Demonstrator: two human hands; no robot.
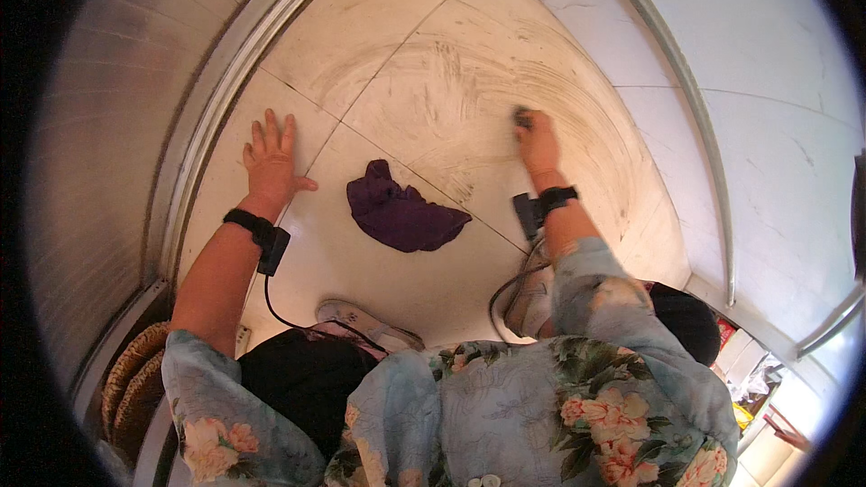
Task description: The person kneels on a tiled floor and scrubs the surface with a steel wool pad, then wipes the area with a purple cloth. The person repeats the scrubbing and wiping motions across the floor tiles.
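Flat on the tiled floor point(379, 277), my left hand point(272, 166) rests with its fingers spread and nothing in it. My right hand point(539, 145), slightly blurred, is closed around a small dark object point(521, 116) pressed to the floor; what the object is I cannot tell. Between my hands lies a crumpled dark purple cloth point(406, 210), apart from both. Brownish streaks and curved smears point(440, 81) mark the floor beyond the cloth and around my right hand.
A ribbed panel with a metal frame point(223, 74) runs along the left. On the right is a pale wall with a curved metal bar point(690, 81). My shoes point(369, 325) stand on the floor near me. Woven round items point(139, 379) sit at lower left. Cables hang from both wrist bands.
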